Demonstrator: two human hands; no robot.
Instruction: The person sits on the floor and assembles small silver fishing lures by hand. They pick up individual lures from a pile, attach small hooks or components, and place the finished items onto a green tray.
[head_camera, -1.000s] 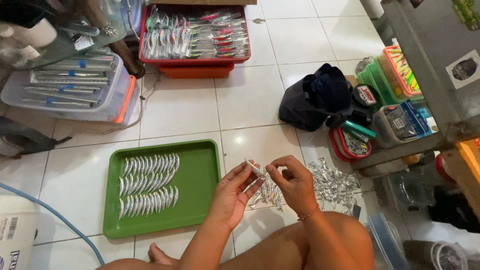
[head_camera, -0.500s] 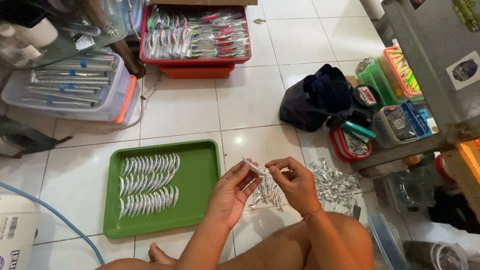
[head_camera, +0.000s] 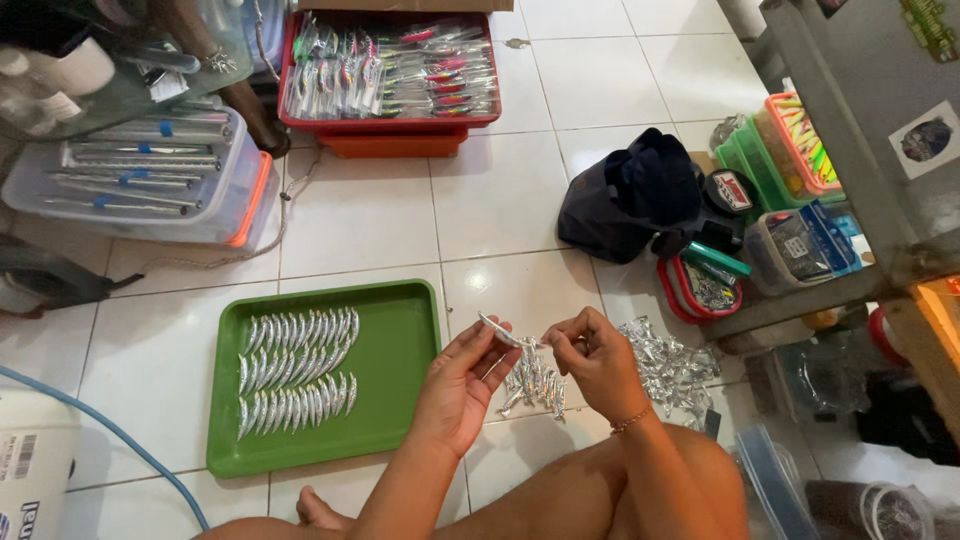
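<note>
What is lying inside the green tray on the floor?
The green tray holds small silver fish-shaped lures laid side by side in three rows on its left half. Its right half shows bare green. Nothing covers them; what is under the lures cannot be seen.

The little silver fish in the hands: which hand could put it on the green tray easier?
Probably the left hand. It cradles the silver fish and sits right beside the green tray, where rows of silver fish lie. The right hand pinches one end but is farther from the tray.
</note>
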